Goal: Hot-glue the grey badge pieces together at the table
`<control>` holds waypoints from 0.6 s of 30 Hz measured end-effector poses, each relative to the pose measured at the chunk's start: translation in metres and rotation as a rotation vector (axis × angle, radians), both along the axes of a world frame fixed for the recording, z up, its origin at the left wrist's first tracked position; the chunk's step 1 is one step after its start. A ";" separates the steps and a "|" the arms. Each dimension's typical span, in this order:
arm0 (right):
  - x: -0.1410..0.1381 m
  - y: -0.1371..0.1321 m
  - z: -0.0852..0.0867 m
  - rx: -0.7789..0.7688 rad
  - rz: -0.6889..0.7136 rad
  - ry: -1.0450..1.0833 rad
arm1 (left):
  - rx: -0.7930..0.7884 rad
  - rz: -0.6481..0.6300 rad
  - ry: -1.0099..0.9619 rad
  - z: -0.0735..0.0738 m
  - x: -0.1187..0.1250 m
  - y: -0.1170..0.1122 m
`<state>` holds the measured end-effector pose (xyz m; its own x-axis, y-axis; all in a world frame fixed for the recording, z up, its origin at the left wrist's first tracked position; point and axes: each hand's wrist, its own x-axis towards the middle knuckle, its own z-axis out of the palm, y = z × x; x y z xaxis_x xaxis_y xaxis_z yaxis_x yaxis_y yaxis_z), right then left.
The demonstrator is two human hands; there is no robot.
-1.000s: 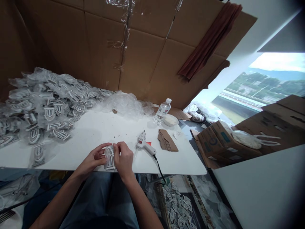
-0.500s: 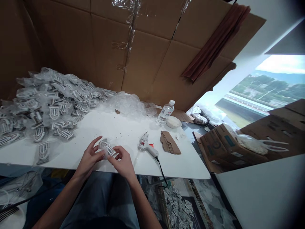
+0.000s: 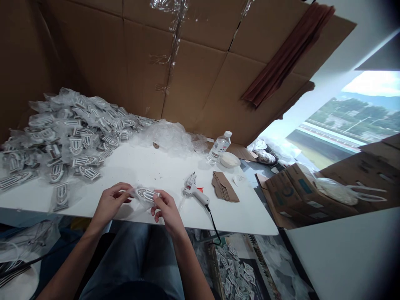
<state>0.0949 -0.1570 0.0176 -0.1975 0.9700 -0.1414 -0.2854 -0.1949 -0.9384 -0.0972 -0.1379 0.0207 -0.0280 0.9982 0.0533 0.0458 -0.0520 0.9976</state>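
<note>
Both hands pinch one bagged badge low in the frame, just left of centre: the left hand grips its left end, the right hand its right end (fingers curled underneath). A glue gun lies just right, and a pile of bagged badges fills the left of the white table.

Both hands hold one small clear plastic bag with a black-and-white arched badge inside just above the near edge of the white surface; the left hand pinches its left end, the right hand its right end. A large heap of bagged black-and-white badges lies far left. A white hot-glue gun rests just right of the hands, near brown cardboard scraps, with a clear plastic water bottle farther back.
</note>
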 end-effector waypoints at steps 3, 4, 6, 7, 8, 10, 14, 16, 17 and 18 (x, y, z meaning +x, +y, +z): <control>0.004 -0.001 0.001 -0.024 0.066 0.039 | -0.026 -0.079 0.031 0.007 -0.007 0.005; 0.005 -0.001 0.001 -0.032 0.091 0.051 | -0.037 -0.113 0.037 0.009 -0.008 0.007; 0.007 0.000 0.001 -0.045 0.142 0.078 | -0.079 -0.186 0.019 0.013 -0.010 0.010; 0.007 0.000 0.001 -0.048 0.159 0.089 | -0.109 -0.214 0.003 0.013 -0.010 0.012; 0.008 0.000 0.000 -0.048 0.163 0.095 | -0.138 -0.232 -0.011 0.014 -0.010 0.014; 0.007 -0.001 -0.001 -0.053 0.132 0.089 | -0.169 -0.240 -0.024 0.012 -0.010 0.017; 0.002 -0.004 -0.001 -0.108 0.053 0.099 | -0.093 -0.136 -0.062 0.004 -0.008 0.019; 0.000 -0.005 0.000 -0.125 0.041 0.107 | -0.057 -0.080 -0.066 0.002 -0.007 0.017; -0.002 -0.006 0.000 -0.128 0.042 0.108 | -0.046 -0.059 -0.059 0.002 -0.006 0.015; -0.002 -0.006 0.001 -0.131 0.048 0.109 | -0.035 -0.041 -0.050 0.002 -0.004 0.013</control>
